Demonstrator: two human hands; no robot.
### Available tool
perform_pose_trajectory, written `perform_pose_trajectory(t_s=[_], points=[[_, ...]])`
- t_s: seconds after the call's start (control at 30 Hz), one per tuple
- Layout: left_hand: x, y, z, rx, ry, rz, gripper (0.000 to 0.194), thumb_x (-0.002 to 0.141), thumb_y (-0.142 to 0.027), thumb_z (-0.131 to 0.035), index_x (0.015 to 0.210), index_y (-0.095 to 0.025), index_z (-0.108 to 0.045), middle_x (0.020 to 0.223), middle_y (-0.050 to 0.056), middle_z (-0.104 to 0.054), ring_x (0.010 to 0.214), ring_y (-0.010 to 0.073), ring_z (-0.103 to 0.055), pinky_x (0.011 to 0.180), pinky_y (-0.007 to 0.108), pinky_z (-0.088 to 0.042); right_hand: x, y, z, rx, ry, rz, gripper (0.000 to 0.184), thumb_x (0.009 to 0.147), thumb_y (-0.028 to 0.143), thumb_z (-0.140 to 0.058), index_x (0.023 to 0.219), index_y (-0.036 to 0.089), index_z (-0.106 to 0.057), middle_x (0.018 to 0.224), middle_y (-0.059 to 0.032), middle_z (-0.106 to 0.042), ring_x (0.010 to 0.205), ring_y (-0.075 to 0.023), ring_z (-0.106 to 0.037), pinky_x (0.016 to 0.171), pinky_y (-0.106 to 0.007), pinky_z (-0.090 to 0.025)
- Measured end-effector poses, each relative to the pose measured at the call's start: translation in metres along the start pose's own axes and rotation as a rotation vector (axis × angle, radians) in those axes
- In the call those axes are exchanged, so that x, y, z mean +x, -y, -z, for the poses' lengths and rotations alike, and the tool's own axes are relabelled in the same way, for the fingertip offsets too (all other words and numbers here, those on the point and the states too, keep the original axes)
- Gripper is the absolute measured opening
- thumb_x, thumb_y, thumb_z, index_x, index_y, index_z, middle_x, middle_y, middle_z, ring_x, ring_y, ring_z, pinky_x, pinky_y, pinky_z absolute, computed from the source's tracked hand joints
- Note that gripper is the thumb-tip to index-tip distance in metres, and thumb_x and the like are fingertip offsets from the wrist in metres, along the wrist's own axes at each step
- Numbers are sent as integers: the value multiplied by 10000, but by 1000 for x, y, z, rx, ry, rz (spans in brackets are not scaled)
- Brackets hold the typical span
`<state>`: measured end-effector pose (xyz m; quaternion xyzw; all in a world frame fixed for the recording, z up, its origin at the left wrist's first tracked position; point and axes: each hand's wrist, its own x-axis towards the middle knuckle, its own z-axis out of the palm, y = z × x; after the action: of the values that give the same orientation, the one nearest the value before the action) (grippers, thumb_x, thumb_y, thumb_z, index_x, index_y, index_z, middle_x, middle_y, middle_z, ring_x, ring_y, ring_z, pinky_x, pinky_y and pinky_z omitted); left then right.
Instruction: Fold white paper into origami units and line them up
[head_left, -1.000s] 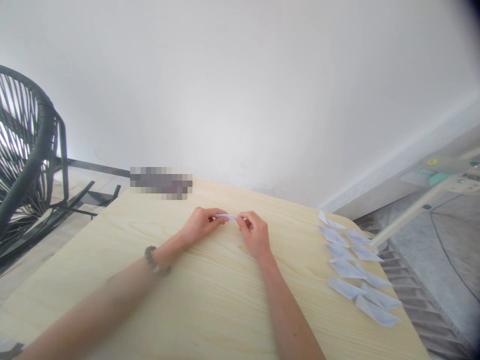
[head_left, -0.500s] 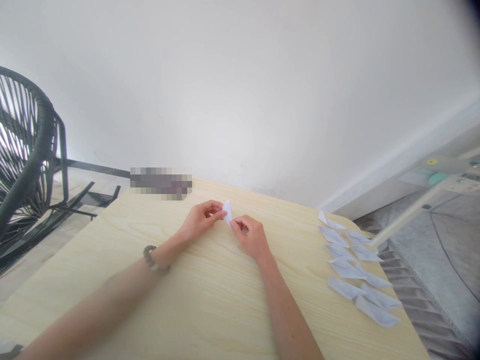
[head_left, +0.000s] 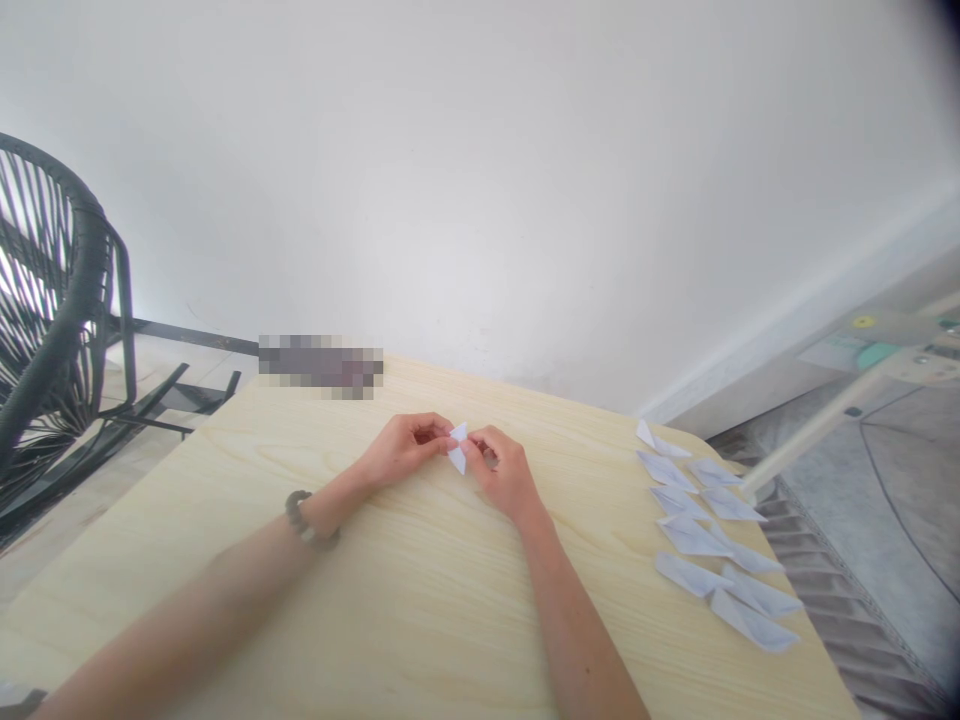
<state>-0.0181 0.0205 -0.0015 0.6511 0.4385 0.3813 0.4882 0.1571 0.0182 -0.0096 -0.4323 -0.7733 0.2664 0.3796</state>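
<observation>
A small piece of folded white paper [head_left: 458, 458] is pinched between both hands, over the far middle of the wooden table [head_left: 420, 600]. My left hand [head_left: 411, 447], with a dark beaded bracelet [head_left: 301, 516] on its wrist, grips the paper's left side between thumb and fingers. From the right, my right hand [head_left: 501, 468] holds its other side with thumb and forefinger. The paper has a pointed tip at top and bottom; its middle is partly covered by fingertips.
Several folded white paper boats [head_left: 694, 535] lie in rows along the table's right side. A pixelated dark object [head_left: 322, 365] sits at the far left corner. A black woven chair [head_left: 82, 270] stands to the left, and a white wall [head_left: 480, 200] rises behind.
The folded paper has turned and sits slightly lower, its lower point now showing below the fingers. My right fingertips have moved up beside the left ones.
</observation>
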Motion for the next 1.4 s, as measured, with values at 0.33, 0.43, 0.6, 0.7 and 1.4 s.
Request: perform_pose_trajectory(t_s=[0.33,0.43,0.6,0.7,1.4], points=[[-1,-5,0,84,78,-39,272,800,-366,-457,857,-134,-588,800,32,-605,721,141,-533,641,235,-415,0,3,2,10,14,-16,210,804,315,-427,701,171,-539,642,-4,-537,573,-100,-466,535,-205,-346],[-2,-5,0,107,106,-33,276,798,-372,-458,854,-133,-583,766,28,-599,691,135,-529,614,229,-409,-1,4,3,4,24,-22,221,803,315,-425,667,171,-523,606,5,-503,567,-98,-446,518,-201,-327],[-4,-8,2,113,169,-49,272,811,-357,-444,871,-129,-578,741,26,-586,663,123,-516,593,219,-394,-1,2,4,35,59,-33,243,796,315,-430,619,166,-504,568,15,-477,542,-92,-422,512,-201,-312],[-5,-7,3,108,202,-69,270,817,-346,-434,874,-125,-578,750,28,-576,660,117,-505,585,212,-386,0,1,5,23,124,-30,280,806,316,-408,597,164,-516,548,16,-483,524,-89,-412,508,-205,-298],[-4,-8,2,165,144,-36,276,803,-352,-418,793,-130,-581,679,9,-542,581,95,-456,503,192,-348,-1,4,8,23,188,-37,375,846,315,-336,541,162,-491,498,28,-435,473,-73,-369,493,-203,-286]])
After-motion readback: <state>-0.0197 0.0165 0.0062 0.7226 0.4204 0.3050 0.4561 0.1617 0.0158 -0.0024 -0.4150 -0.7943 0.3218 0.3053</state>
